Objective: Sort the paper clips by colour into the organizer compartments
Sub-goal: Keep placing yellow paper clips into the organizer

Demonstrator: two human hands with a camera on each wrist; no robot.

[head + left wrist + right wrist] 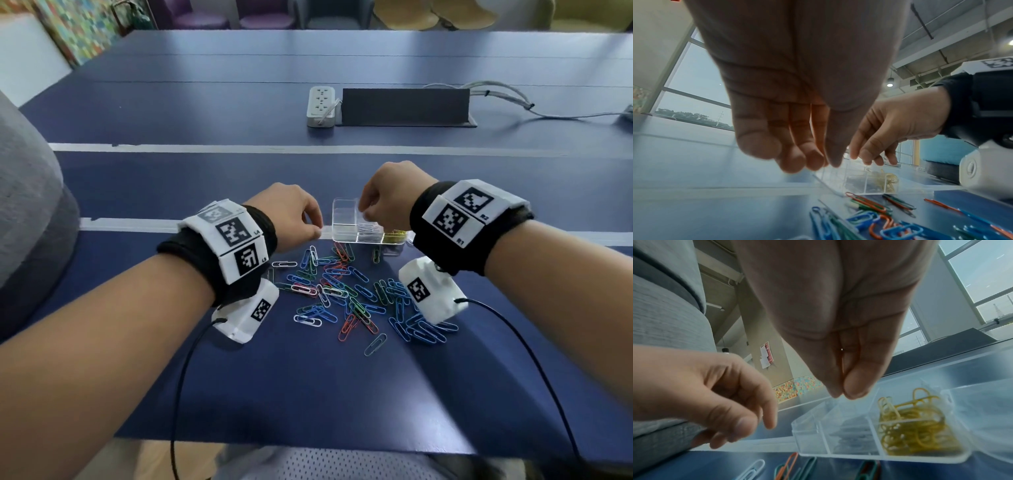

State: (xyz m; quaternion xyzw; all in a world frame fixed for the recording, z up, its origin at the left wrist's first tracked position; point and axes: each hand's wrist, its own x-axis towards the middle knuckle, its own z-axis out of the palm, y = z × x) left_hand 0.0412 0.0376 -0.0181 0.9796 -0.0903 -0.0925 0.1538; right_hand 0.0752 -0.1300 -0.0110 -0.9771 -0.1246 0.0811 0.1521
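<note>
Over the clear plastic organizer [356,222] the right hand [387,195] hovers, thumb and forefinger pressed tip to tip above the middle compartment; the right wrist view shows the fingertips [856,390] closed together, with perhaps a thin sliver between them, but I cannot tell if a clip is really pinched there. Just to the organizer's left, the left hand [291,219] hangs with fingers bunched and loosely curled, and nothing shows in it from any angle. Look into the box: yellow paper clips [916,433] fill the right-hand compartment, pale white ones [851,434] sit in the middle, and the left compartment looks bare. Nearer the person on the blue table [342,394], the unsorted pile of paper clips [356,301] sprawls between the two wrists, mostly blue, with green, red and a few white ones crossing and overlapping. My reading on handling: these are feather-light loops of coated wire, stiff but springy, and that smooth coating on a slick tabletop means they'll skate away from a clumsy push. They lie flat, so I'd say a fingertip pinch across the long sides, or a nail tipped under one rounded end, is the way in. Tangling looks like the real nuisance, since loops hook each other and one lift may drag a neighbour of the wrong colour. Loners like the grey-blue clip [375,344] at the near edge should come up cleanest.
</note>
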